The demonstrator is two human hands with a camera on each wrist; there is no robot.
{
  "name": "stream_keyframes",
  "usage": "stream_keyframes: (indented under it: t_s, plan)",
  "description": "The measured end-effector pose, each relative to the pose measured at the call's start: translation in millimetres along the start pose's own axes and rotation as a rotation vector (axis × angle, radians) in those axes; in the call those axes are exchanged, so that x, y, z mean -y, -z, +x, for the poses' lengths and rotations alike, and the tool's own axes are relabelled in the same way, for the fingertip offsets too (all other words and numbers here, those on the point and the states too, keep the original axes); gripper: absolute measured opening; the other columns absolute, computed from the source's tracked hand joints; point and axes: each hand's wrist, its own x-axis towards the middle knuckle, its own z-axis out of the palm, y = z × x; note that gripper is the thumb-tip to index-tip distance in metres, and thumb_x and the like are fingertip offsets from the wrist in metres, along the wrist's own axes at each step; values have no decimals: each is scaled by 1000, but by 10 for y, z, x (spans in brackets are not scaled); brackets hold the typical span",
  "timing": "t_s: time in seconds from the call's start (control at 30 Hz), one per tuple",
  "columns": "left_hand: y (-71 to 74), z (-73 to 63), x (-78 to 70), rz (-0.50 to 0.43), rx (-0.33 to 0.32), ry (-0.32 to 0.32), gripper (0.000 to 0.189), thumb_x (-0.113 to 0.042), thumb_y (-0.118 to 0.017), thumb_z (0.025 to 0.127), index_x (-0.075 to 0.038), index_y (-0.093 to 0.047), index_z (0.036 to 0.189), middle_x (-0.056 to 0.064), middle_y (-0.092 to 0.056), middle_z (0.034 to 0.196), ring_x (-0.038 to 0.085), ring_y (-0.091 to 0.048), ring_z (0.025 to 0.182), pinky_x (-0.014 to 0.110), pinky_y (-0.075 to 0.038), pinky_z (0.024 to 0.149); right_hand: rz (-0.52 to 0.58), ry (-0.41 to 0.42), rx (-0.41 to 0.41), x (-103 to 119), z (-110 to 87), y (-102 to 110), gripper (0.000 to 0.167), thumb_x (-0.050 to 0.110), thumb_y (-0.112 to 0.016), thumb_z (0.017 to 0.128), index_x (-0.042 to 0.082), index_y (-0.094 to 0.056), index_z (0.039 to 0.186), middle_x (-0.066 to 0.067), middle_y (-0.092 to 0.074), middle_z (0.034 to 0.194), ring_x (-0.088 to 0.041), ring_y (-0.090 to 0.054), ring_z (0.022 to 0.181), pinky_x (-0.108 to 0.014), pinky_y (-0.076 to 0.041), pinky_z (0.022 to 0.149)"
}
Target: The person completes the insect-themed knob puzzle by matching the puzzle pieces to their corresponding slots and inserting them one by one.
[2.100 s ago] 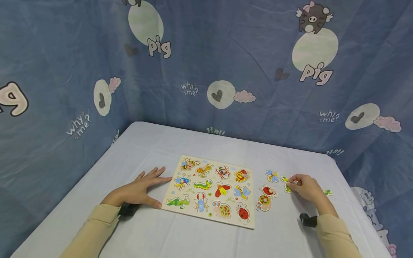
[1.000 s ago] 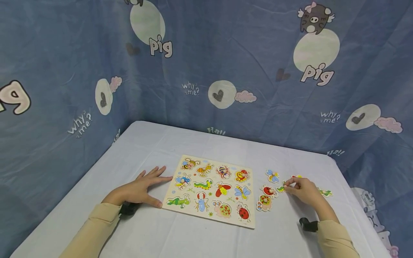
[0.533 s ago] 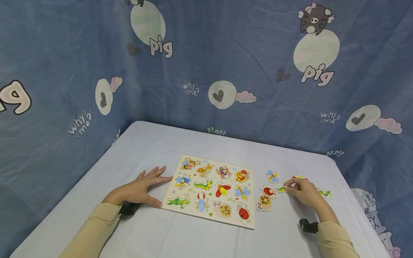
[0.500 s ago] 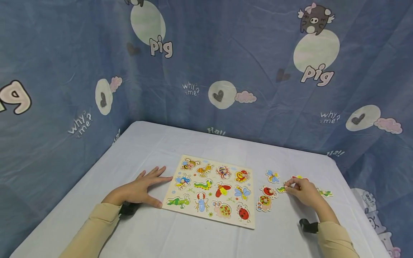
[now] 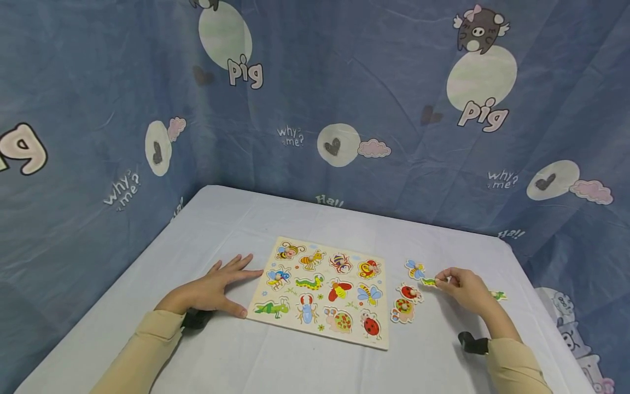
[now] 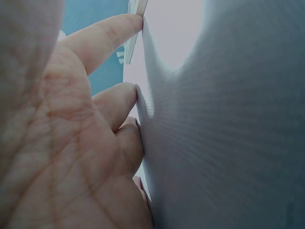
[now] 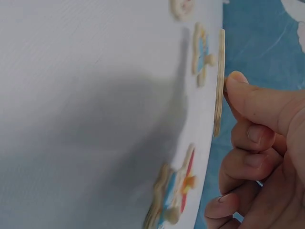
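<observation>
White cloth (image 5: 305,366) lies before me, the right hand (image 5: 462,287) pinching the caterpillar piece (image 5: 428,282) right of the puzzle board (image 5: 290,322); hold it level, the left hand (image 5: 209,290) spread at the board's edge.

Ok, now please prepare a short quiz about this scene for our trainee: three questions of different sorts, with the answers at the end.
1. Multiple choice: seen by the wearer, on which side of the puzzle board do the loose pieces lie? A) left B) right C) far side
2. True or false: the left hand grips a loose piece.
3. Short answer: what is the main colour of the held piece in the right hand?

Key:
1. B.
2. False; it rests, fingers spread, beside the puzzle board.
3. Green.
</observation>
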Motion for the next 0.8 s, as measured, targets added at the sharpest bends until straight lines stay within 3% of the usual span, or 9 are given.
stream_keyframes:
  t_s: [0.33, 0.8]
  plan:
    - [-15, 6, -4, -9, 1, 15, 98, -41, -99, 71, -23, -57, 158, 22, -17, 180, 52, 0, 166, 79, 9, 127, 52, -8, 18, 263, 43, 33, 28, 25, -72, 104, 1, -72, 118, 2, -45, 72, -14, -42, 66, -28, -35, 57]
    - [9, 1, -27, 4, 9, 2, 99, -44, -98, 72, -22, -55, 159, 23, -16, 179, 53, -1, 166, 80, 8, 126, 82, 58, 3, 548, 82, -29, 26, 27, -73, 104, 3, -74, 114, 4, -43, 68, -10, -39, 60, -26, -34, 54]
